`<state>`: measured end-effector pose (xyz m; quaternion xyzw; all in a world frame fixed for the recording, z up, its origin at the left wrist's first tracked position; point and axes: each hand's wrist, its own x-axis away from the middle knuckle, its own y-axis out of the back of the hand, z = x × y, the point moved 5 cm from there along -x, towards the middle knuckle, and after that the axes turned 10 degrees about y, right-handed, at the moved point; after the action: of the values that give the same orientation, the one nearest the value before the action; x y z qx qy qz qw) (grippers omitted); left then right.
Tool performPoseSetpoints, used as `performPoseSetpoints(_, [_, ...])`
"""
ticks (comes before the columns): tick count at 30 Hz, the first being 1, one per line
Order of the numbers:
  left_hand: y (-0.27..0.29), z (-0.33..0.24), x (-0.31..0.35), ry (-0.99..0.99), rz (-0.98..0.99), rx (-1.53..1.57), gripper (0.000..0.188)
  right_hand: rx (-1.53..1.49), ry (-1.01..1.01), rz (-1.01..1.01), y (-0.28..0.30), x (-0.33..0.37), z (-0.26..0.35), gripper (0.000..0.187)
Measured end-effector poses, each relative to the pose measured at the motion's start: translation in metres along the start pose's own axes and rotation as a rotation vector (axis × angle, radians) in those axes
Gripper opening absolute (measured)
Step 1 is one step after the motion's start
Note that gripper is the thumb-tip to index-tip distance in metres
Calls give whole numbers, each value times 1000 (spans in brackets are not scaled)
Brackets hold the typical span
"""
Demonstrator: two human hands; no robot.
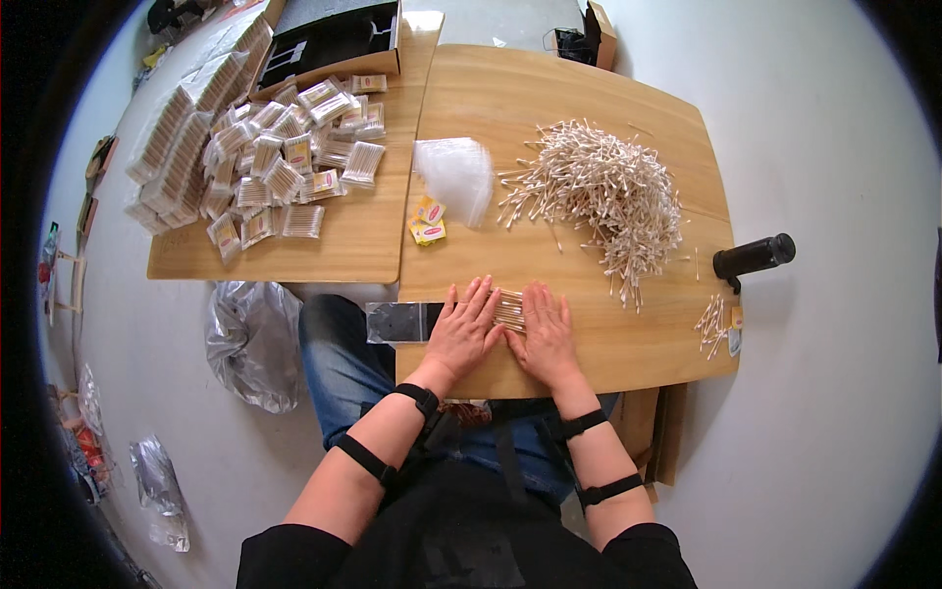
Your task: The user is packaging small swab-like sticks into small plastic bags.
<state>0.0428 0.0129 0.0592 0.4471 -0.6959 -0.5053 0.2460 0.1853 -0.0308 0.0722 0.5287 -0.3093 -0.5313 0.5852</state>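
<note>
My left hand lies flat near the table's front edge, its fingers stretched out. Beside it rests my right hand, also flat with fingers extended. Between the two is a row of white cotton swabs, lined up side by side; both hands touch its ends and partly cover it. A clear plastic bag sticks out to the left of my left hand, overhanging the table edge, with its right end hidden. Farther back are a stack of clear bags and several yellow cards.
A big heap of loose cotton swabs covers the back right. Packed swab bags crowd the left table, beside tall stacked packs and an open box. At the right edge are a black cylinder and a few swabs.
</note>
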Motion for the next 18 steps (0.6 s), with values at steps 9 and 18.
performPoseSetpoints(9, [-1, -1, 0, -14, 12, -38, 61, 93, -33, 86, -3, -11, -4, 75])
performPoseSetpoints(18, [2, 0, 1, -11, 35, -3, 64, 17, -82, 12, -1, 11, -10, 82])
